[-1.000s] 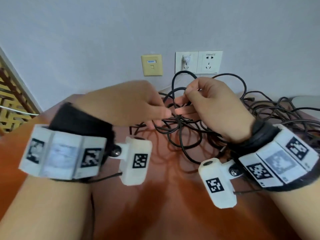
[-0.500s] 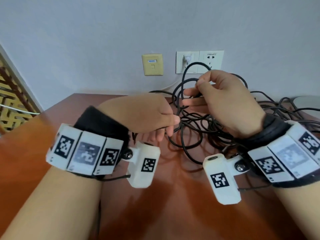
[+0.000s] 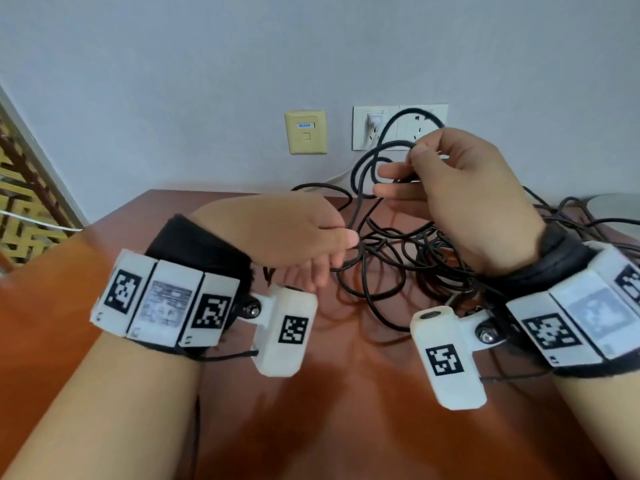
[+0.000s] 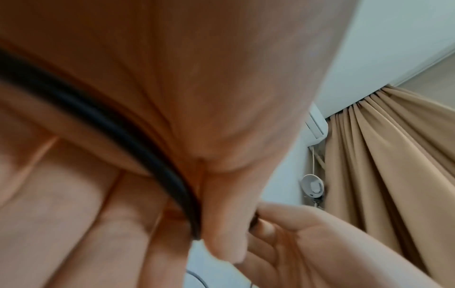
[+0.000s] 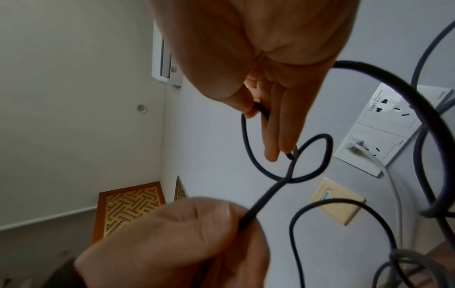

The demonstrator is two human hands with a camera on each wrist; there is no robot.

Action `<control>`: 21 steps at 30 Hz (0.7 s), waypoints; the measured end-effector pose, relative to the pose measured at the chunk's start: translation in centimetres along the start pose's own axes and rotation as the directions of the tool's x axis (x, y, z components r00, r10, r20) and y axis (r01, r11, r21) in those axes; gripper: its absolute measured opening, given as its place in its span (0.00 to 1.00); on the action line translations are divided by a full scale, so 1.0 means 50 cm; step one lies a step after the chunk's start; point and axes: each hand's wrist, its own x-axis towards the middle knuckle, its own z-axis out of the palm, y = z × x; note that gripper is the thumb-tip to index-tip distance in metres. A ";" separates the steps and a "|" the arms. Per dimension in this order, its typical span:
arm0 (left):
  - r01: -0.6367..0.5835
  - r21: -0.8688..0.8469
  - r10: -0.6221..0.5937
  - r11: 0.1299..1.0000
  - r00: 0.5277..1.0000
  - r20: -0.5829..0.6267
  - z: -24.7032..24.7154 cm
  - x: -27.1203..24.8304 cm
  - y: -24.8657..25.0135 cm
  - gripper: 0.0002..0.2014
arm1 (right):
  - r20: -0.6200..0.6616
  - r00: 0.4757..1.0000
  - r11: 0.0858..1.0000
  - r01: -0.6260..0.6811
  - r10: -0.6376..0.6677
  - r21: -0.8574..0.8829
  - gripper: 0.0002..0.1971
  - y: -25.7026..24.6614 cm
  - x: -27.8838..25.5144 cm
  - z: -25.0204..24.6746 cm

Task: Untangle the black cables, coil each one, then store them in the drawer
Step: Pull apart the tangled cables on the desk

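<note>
A tangle of black cables (image 3: 408, 261) is seen lying on the reddish-brown worktop (image 3: 346, 427), near the wall and well toward the right side of the head view. The right hand (image 3: 464, 199) is held raised above the tangle, in front of the white wall sockets (image 3: 398, 128); a black cable strand (image 3: 363, 157) is pinched between its thumb and fingertips, with loops of the strand hanging from that grip down toward the pile. In the right wrist view the same strand (image 5: 248, 148) is seen leaving the thumb, curving round in a small loop and crossing itself below the fingers (image 5: 275, 136). The left hand (image 3: 291, 233) is held lower, just left of the tangle and above the worktop; its fingers are curled round a cable, which is gripped between thumb and forefinger. In the left wrist view a black cable (image 4: 118, 136) is seen running across the palm and pressed in the fold of the closed fingers. The strand between the two hands is seen in the right wrist view running from the left hand (image 5: 172, 243) up to the crossing loop. A beige data outlet (image 3: 305, 132) is mounted on the wall left of the sockets, and a white plug (image 3: 374, 120) is seated in the left socket. A lattice screen (image 3: 24, 199) stands at the far left. No drawer is visible in any view.
</note>
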 end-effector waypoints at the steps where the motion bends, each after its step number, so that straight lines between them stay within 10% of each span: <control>1: 0.024 0.051 -0.022 0.998 0.999 -0.045 -0.008 -0.005 -0.008 0.18 | -0.003 1.000 1.000 -0.012 0.012 0.020 0.09 -0.004 0.002 -0.006; 5: 0.144 0.135 -0.095 0.980 0.943 -0.320 -0.045 -0.031 -0.051 0.18 | 0.123 0.989 0.958 -0.045 0.083 -0.284 0.10 -0.012 0.007 -0.034; 7: 0.135 0.124 -0.068 0.983 0.898 -0.436 -0.053 -0.038 -0.055 0.16 | 0.220 0.970 0.698 0.087 0.104 -0.711 0.07 -0.008 0.005 -0.045; 10: -0.006 0.160 0.085 0.987 0.866 -0.492 -0.041 -0.029 -0.025 0.17 | 0.248 0.968 0.327 0.242 -0.023 -0.914 0.15 -0.011 -0.018 -0.027; 13: -0.089 0.258 0.207 0.962 0.852 -0.480 -0.018 -0.009 0.015 0.15 | 0.383 0.886 0.333 0.455 -0.261 -0.825 0.27 -0.027 -0.052 0.007; 16: -0.131 0.289 0.260 0.948 0.842 -0.472 -0.011 -0.001 0.028 0.11 | 0.504 0.852 0.436 0.511 -0.142 -0.741 0.12 -0.018 -0.052 0.022; 21: 0.000 0.214 0.105 0.977 0.871 -0.479 -0.040 -0.026 -0.016 0.12 | 0.183 0.950 0.731 0.312 -0.253 -0.607 0.11 0.016 0.002 -0.006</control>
